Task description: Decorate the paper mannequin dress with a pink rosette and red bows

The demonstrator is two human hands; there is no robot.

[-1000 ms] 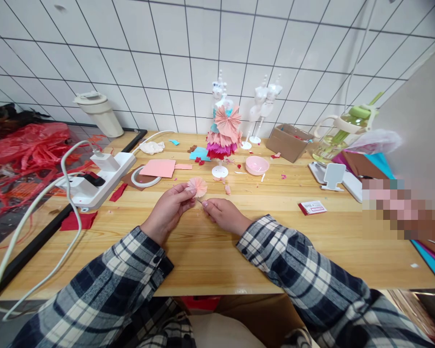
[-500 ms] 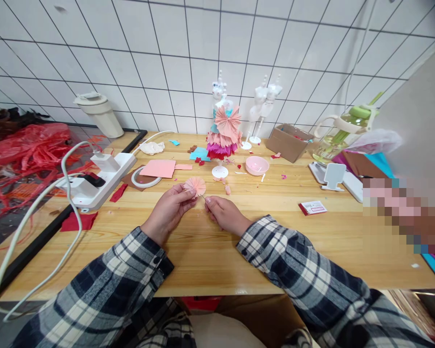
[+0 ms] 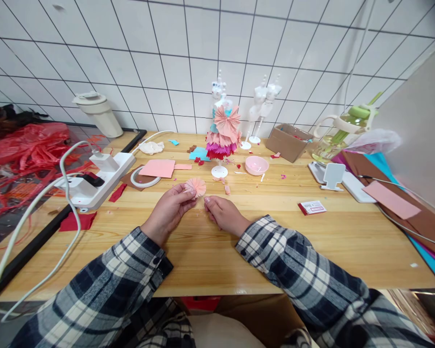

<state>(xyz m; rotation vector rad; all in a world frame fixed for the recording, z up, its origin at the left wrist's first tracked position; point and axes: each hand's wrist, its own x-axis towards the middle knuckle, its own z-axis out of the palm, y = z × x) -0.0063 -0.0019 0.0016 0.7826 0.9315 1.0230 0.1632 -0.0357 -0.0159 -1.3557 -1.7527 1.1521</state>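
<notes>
My left hand [image 3: 168,210] pinches a small round pleated pink paper fan [image 3: 195,186] just above the wooden table [image 3: 275,241]. My right hand [image 3: 223,214] is closed in a pinch right beside the fan, on a thin pin or thread that I cannot make out clearly. Behind the hands stands a small white mannequin [image 3: 221,130] dressed in layered pink, red and blue paper fans.
A white power strip [image 3: 97,179] with chargers and a thick cable lies at the left. Pink paper sheet [image 3: 158,168], tape ring [image 3: 144,178], pink bowl [image 3: 257,165], cardboard box [image 3: 288,141], phone stand [image 3: 332,176], water jug [image 3: 342,131] and coloured sheets [image 3: 395,200] surround the work spot.
My right hand has drawn slightly closer to the fan. The blurred figure at the right edge is gone, uncovering pink and brown sheets there.
</notes>
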